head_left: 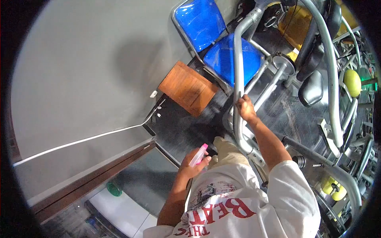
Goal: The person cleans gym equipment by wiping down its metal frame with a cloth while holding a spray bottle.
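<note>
My left hand is closed around a small translucent bottle with a pink top, held tilted in front of my shirt. Pink also shows at its lower end, partly covered by my fingers. My right arm reaches forward, and my right hand is wrapped round the upright silver metal tube of a gym machine frame. Whether anything else lies under that palm is hidden.
A blue padded chair and a brown wooden box stand by the grey wall. Machine tubes and a black pad fill the right side. At lower left are a doorway sill and a green round object.
</note>
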`<state>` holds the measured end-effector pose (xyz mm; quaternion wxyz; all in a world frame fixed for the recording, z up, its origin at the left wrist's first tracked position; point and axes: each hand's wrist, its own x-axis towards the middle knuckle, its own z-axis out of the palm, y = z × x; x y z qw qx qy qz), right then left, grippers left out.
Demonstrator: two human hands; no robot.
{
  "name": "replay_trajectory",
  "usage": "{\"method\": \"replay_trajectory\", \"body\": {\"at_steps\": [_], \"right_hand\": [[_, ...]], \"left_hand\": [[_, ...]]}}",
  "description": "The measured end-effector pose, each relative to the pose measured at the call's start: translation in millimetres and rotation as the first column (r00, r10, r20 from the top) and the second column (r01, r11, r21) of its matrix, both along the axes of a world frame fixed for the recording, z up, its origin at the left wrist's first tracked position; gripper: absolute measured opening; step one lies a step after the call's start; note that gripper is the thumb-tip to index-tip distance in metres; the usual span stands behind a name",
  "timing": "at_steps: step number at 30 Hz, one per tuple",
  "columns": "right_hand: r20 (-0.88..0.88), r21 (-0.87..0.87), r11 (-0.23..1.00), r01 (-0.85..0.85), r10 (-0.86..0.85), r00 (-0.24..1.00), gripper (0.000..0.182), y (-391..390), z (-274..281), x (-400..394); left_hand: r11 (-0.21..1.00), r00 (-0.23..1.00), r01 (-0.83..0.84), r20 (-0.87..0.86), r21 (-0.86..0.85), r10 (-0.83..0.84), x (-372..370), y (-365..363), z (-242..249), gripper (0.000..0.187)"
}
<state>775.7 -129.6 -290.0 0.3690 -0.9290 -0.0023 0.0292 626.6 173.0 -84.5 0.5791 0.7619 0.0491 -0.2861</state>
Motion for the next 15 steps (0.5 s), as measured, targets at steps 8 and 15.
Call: {"method": "replay_trajectory", "body": {"at_steps": [8, 15], "right_hand": [[0.113, 0.012, 0.981, 0.194, -0.194, 0.974, 0.017, 3.6, 16.7, 100.6], [-0.012, -0.326, 0.943, 0.071, -0.079, 0.997, 0.02, 10.4, -12.1, 98.0]], "left_hand": [[0.983, 0.978, 0.127, 0.147, 0.13, -0.146, 18.9, -17.7, 5.3, 0.023], [0.991, 0.998, 0.06, 0.012, 0.117, -0.062, 28.0, -26.7, 4.5, 0.024]]}}
